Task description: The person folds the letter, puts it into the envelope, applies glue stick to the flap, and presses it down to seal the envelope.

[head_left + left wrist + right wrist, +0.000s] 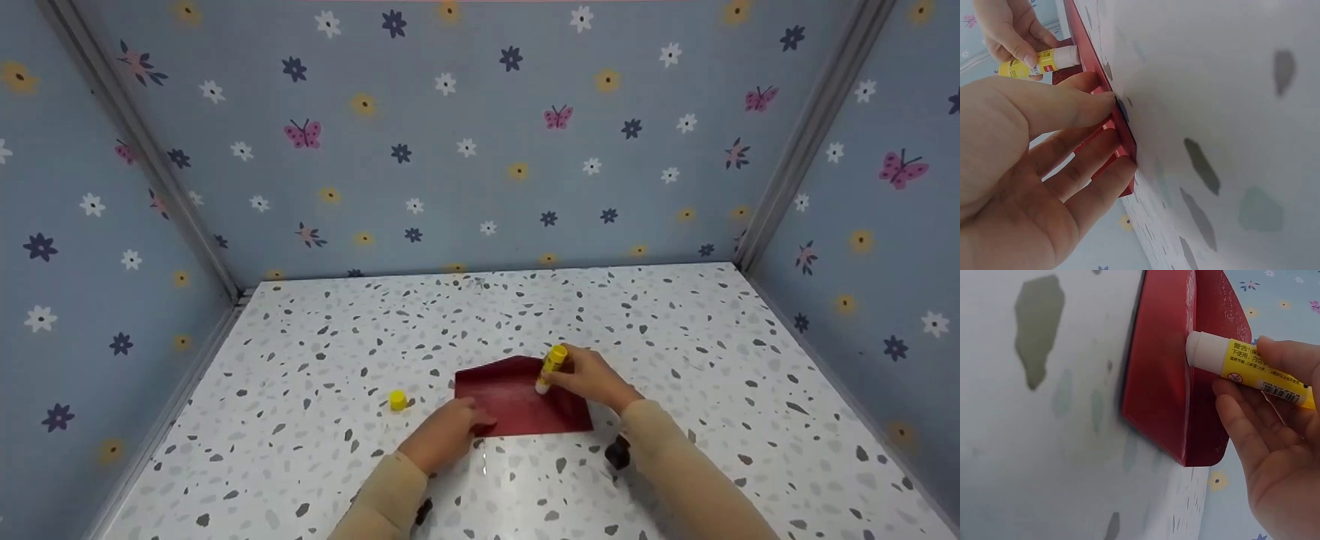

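A red paper envelope (517, 412) with its flap raised lies on the speckled table. My right hand (596, 379) grips a yellow glue stick (555, 358) between thumb and fingers, tilted with its white end down. In the right wrist view, that white end of the glue stick (1247, 363) meets the fold line of the envelope (1159, 371), where whitish smears show. My left hand (448, 433) rests on the envelope's near left corner. The left wrist view has its thumb at the paper's edge and its extended fingers (1095, 191) spread over the red paper.
The yellow glue cap (397, 400) stands on the white speckled table (315, 420), left of the envelope. Blue flowered panels (480, 135) enclose the table at the back and both sides. Dark objects (618, 453) show beside the sleeves.
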`<action>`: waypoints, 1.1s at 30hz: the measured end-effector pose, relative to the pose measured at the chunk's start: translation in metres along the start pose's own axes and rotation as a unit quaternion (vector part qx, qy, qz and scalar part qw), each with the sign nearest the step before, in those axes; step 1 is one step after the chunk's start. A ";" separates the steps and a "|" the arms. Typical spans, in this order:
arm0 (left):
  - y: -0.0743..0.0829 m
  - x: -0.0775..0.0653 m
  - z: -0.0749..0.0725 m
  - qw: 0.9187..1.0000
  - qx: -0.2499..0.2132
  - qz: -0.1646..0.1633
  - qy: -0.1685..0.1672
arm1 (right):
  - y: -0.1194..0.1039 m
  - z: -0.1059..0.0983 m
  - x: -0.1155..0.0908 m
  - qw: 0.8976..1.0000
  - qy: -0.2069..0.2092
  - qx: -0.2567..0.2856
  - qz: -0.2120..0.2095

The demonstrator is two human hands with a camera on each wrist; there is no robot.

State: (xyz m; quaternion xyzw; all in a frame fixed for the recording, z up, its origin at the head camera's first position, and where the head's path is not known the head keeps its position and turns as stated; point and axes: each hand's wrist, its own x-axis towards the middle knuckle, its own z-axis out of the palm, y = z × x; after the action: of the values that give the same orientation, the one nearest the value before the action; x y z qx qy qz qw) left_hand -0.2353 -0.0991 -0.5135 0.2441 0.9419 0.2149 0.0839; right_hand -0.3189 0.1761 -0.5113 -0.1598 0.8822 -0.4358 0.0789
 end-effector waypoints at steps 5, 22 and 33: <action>0.000 0.000 0.000 1.000 -0.001 0.005 -0.001 | -0.004 0.005 0.002 1.000 0.002 -0.010 -0.002; -0.002 -0.001 0.001 1.000 0.015 0.019 0.011 | -0.024 0.035 0.013 0.997 -0.003 -0.046 -0.055; 0.000 0.001 0.000 1.000 0.004 -0.011 -0.005 | -0.034 0.044 0.015 0.998 -0.003 -0.048 -0.035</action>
State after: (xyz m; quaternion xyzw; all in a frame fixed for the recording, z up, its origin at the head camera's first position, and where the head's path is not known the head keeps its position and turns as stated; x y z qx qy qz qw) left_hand -0.2357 -0.0986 -0.5132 0.2355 0.9450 0.2085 0.0899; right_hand -0.3134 0.1187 -0.5110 -0.1960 0.8956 -0.3951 0.0585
